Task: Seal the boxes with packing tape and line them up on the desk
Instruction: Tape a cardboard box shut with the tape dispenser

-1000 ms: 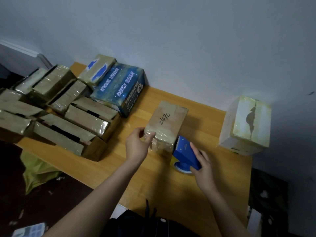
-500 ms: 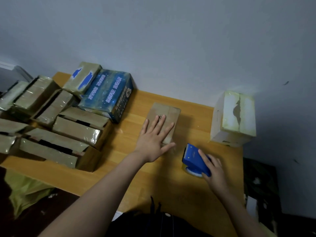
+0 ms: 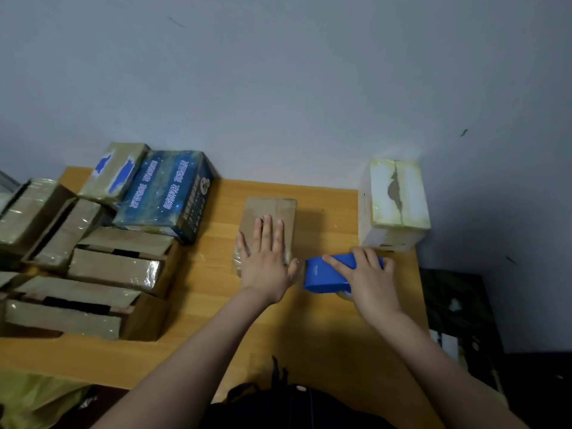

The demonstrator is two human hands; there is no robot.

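On the desk (image 3: 216, 308), my flat left hand (image 3: 266, 264) presses 1 brown box (image 3: 278, 209), my right hand (image 3: 370, 280) grips the tape dispenser (image 3: 325, 272), and 2 piled boxes (image 3: 114, 269) apparently gape unsealed.

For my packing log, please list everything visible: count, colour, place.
small cardboard box: 1, brown, desk centre
tape dispenser: 1, blue, right of that box
white box: 1, white, rear right
printed box: 1, dark blue, rear left
taped box: 1, tan with blue patches, left of printed box
cardboard boxes: several, brown, desk's left
desk: 1, light wood, against wall
bag: 1, yellow, lower left
left hand: 1, flat on small cardboard box
right hand: 1, gripping tape dispenser
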